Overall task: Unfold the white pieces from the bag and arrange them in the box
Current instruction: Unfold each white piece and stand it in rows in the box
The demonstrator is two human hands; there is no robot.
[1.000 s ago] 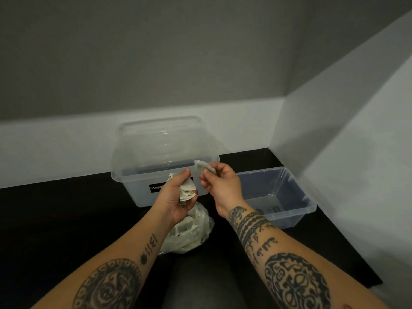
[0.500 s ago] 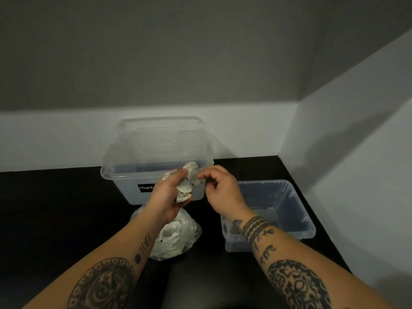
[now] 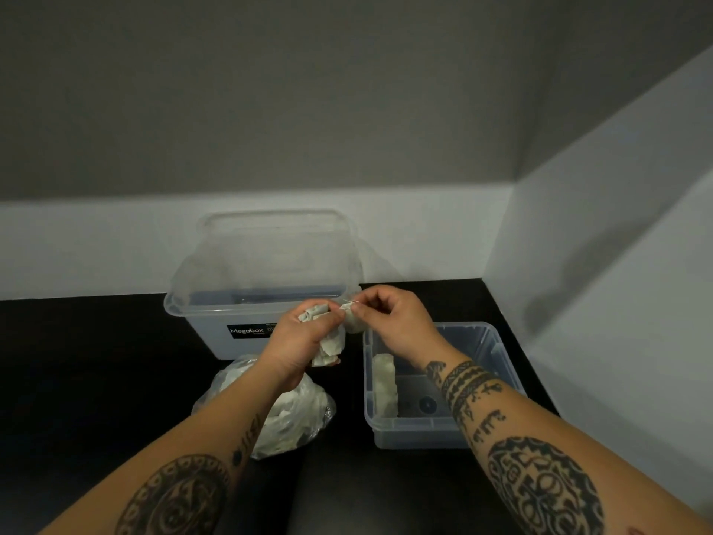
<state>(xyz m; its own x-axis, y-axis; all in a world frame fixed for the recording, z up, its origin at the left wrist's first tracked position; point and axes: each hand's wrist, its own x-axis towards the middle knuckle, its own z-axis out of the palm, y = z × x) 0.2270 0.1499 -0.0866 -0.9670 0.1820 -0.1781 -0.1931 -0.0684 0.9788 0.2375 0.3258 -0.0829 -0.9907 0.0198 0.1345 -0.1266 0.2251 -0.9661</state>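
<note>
My left hand point(image 3: 304, 339) grips a crumpled bunch of white pieces point(image 3: 330, 343) in front of the big box. My right hand point(image 3: 393, 322) pinches the edge of one white piece point(image 3: 352, 322) right beside the left thumb. Below my left wrist lies a clear plastic bag point(image 3: 293, 415) stuffed with more white pieces. At the right stands a small clear box point(image 3: 497, 353), and a few flattened white pieces point(image 3: 384, 384) lean against its left wall.
A large clear box point(image 3: 216, 314) labelled Megabox stands at the back, its lid tipped up against the wall. Everything sits on a black tabletop point(image 3: 77, 361). A white wall closes the right side, near the small box.
The view has shifted, so the small box now shows more fully at the right. My hands have come together, and the right fingers now pinch a piece at the bunch in my left hand.
</note>
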